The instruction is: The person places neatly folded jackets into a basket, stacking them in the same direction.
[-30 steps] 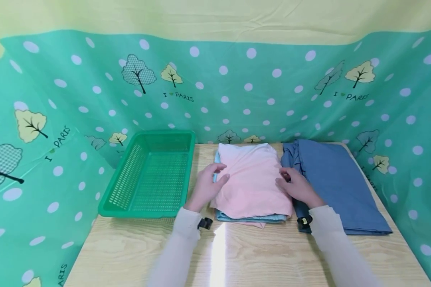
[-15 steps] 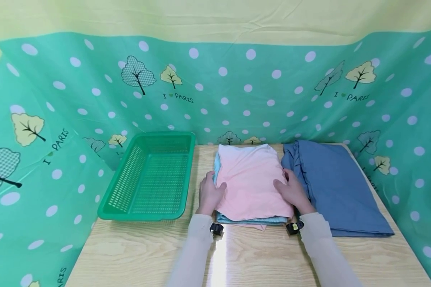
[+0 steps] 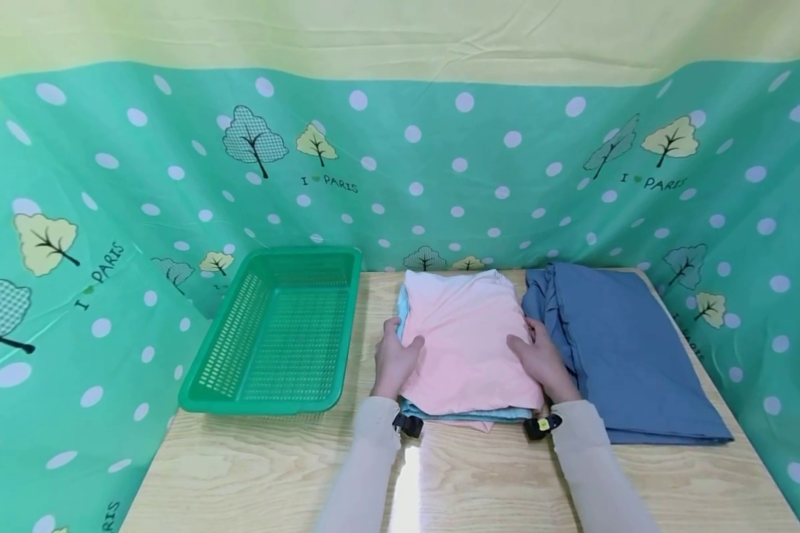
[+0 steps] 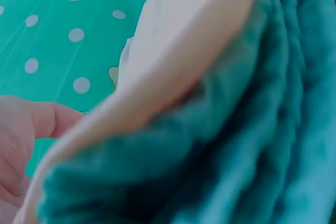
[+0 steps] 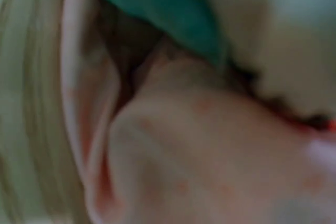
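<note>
A folded pink garment point(image 3: 470, 340), paler toward the far end, tops a stack of folded clothes in mid-table. Light-blue fabric point(image 3: 467, 414) shows under its front and left edges. My left hand point(image 3: 395, 363) grips the stack's left side, thumb over the pink top. On the opposite side my right hand point(image 3: 542, 359) does the same, its other fingers mostly hidden. In the left wrist view the left hand point(image 4: 21, 140) meets the pale edge above teal folds point(image 4: 273, 87). Blurred pink fabric point(image 5: 199, 145) and a teal layer point(image 5: 163, 3) fill much of the right wrist view.
To the left sits a green plastic basket point(image 3: 293, 405) with nothing in it. A folded dark-blue cloth point(image 3: 633, 355) lies right beside the stack. Green patterned curtain point(image 3: 433, 155) encloses the wooden table point(image 3: 253, 474) at the back and sides.
Both hands have come in from beside and above the stack to its two sides, thumbs now on top. The stack lies in about the same place.
</note>
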{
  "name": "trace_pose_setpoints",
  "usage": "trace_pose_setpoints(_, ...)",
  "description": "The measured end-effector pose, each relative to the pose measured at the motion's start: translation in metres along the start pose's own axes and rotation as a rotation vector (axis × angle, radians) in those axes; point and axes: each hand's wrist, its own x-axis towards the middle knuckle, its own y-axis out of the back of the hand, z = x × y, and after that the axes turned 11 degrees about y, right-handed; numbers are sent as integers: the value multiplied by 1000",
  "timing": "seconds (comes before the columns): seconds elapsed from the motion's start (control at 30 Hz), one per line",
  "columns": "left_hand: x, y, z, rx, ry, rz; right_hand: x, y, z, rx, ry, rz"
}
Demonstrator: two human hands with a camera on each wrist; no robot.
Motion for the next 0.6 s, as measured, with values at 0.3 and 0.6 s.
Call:
trace_pose_setpoints(0.3,4,-1,2,-31,38,-15,3,-8,4,79,-45,-14)
trace_pose_setpoints(0.6,14,1,-2,-122,89,-51,4,-19,9,89,-46,25)
